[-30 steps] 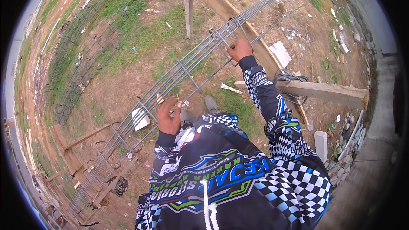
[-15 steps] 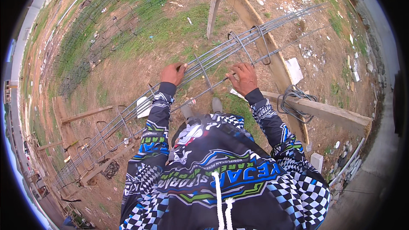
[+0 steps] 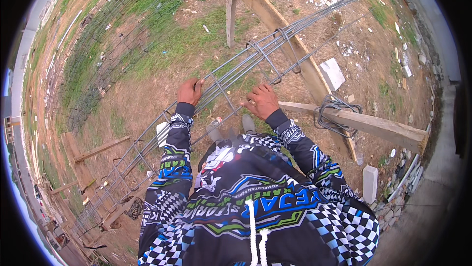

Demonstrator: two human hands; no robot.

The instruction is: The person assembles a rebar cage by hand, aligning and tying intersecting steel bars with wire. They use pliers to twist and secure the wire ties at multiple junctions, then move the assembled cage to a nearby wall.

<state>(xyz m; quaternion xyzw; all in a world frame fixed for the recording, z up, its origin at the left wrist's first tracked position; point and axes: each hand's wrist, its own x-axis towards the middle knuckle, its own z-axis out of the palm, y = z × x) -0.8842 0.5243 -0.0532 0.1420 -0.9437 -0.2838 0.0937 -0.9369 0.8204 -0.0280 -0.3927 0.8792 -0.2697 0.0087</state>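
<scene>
R hand (image 3: 261, 101) moved off stirrup (image 3: 267, 60), curled at rebar (image 3: 314, 19) like L hand (image 3: 190, 92), grips unclear; blue/grn jacket lettering (image 3: 284, 204).

My left hand (image 3: 190, 93) is positioned at the far side of the long, grey steel-rod cage (image 3: 314, 19). My right hand (image 3: 263, 101), fingers bent, is positioned at the near rod. Closure of either grip cannot be determined. A thin, rectangular steel stirrup (image 3: 223, 93) spans the rods between both hands. The cage crosses above a long, brown wooden plank (image 3: 318, 83). Right: coiled dark wire (image 3: 328, 107) against a pale timber beam (image 3: 388, 129).
</scene>
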